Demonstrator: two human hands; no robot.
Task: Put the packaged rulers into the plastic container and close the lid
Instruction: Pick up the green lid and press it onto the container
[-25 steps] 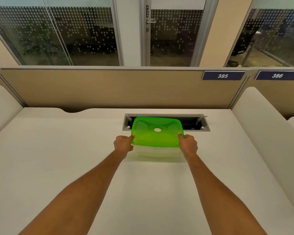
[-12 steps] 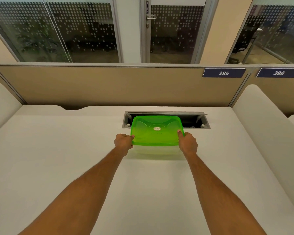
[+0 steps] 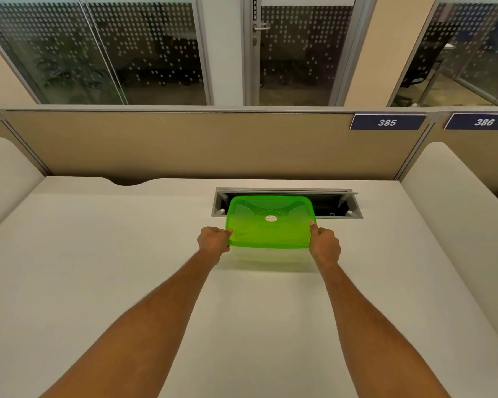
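A clear plastic container (image 3: 268, 255) stands on the white desk, covered by a translucent green lid (image 3: 270, 222) with a small round sticker in its middle. My left hand (image 3: 213, 241) grips the lid's near left corner, thumb on the rim. My right hand (image 3: 324, 244) holds the near right corner, thumb pressed on top. The lid lies flat over the container. No packaged rulers show; the green lid hides the inside.
Just behind the container a grey-framed cable slot (image 3: 342, 205) is sunk into the white desk (image 3: 98, 268). A beige partition (image 3: 184, 145) closes the far edge, with plates 385 and 386. White padded dividers (image 3: 457, 211) flank both sides.
The lid has dropped lower and flatter onto the container. Both hands stayed on its near corners, and the view shifted slightly.
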